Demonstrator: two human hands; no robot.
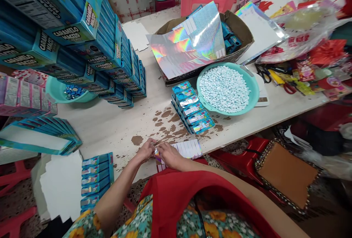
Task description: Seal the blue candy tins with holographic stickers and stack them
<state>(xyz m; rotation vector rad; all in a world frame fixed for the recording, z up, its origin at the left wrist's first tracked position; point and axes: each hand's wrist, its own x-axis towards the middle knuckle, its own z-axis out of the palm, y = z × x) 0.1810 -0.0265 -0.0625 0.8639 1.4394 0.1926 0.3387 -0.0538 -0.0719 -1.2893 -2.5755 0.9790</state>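
Note:
At the near edge of the white table point(110, 128), my left hand point(146, 150) and my right hand point(169, 155) meet with fingers closed on a small shiny holographic piece point(157, 151). A strip of white holographic stickers point(188, 148) lies just right of my right hand. A row of small blue candy tins point(192, 106) stands a little farther in, beside a teal basin point(254, 91) full of pale blue candies point(224, 88).
A tall stack of blue Caramelo Macizo boxes point(82, 36) fills the left. A large holographic sheet point(189, 40) leans on a cardboard box point(242, 29). Flat blue cartons point(38, 139) and packed tins point(96, 175) sit at lower left. Scissors point(264, 73) and clutter lie right.

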